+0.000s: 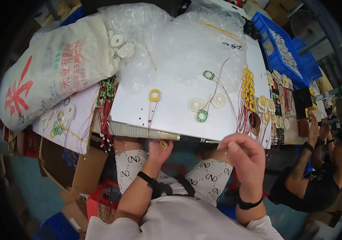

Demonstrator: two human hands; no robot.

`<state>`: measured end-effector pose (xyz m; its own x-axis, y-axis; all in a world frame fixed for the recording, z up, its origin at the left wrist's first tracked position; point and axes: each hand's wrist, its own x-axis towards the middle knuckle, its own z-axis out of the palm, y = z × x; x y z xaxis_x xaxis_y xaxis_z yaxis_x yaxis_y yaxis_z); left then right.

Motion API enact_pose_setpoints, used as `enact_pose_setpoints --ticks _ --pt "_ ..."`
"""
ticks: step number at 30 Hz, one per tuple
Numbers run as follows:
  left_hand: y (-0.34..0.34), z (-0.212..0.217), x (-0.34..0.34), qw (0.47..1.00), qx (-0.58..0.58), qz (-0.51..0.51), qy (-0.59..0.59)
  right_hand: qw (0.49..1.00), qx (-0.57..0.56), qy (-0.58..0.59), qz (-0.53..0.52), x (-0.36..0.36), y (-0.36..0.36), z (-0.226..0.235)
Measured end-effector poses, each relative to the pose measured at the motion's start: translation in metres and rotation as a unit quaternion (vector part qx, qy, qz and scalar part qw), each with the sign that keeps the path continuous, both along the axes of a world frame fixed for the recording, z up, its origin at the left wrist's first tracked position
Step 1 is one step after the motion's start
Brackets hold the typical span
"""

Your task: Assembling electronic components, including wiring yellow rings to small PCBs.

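Observation:
My left hand [161, 153] is at the table's front edge, its fingers closed on a small yellow ring [163, 145]. Above it on the white tabletop lies another yellow ring [154, 95], with thin wires trailing over the edge beside that hand. My right hand [246, 155] is raised in front of the edge with thumb and fingers curled together; a tiny white bit shows at the fingertips, too small to name. Between the hands, farther in, are a green ring-shaped board [202, 116] with wires, two white plastic discs [197, 105] and a second green ring board [208, 75].
A printed woven sack [59, 68] spills white discs at the left. Clear plastic bags [179, 36] cover the back. Bundles of wired green boards [107, 96] and yellow rings [248, 88] flank the work area. Blue bins [277, 46] stand far right; another person [319, 176] works there.

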<state>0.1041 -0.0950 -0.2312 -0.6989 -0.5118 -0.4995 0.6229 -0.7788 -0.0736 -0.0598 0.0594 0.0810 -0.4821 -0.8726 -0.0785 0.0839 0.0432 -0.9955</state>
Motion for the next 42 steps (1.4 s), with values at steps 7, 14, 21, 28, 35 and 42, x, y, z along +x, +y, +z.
enact_pose_setpoints --ticks 7,14,21,28,35,42 --pt "0.030 -0.009 0.028 0.998 -0.027 -0.056 -0.023 0.991 0.096 -0.021 0.092 0.014 0.043 -0.051" --pt "0.054 0.023 0.049 0.976 -0.091 -0.189 -0.065 0.926 0.243 0.190 0.216 0.055 0.034 -0.173" --pt "0.061 0.051 0.061 0.947 -0.112 -0.231 -0.191 0.892 0.090 0.419 0.143 0.100 -0.006 -0.189" --pt "0.066 0.077 0.101 0.839 -0.262 -0.327 -0.347 0.962 0.095 0.238 0.096 0.096 0.004 -0.178" --pt "0.070 0.167 0.092 0.530 -0.715 -0.213 -0.404 0.970 0.171 -0.107 0.133 0.084 0.017 -0.141" --pt "0.051 0.187 0.084 0.721 -0.539 -0.258 -0.350 0.974 0.144 -0.153 0.086 0.086 -0.016 -0.104"
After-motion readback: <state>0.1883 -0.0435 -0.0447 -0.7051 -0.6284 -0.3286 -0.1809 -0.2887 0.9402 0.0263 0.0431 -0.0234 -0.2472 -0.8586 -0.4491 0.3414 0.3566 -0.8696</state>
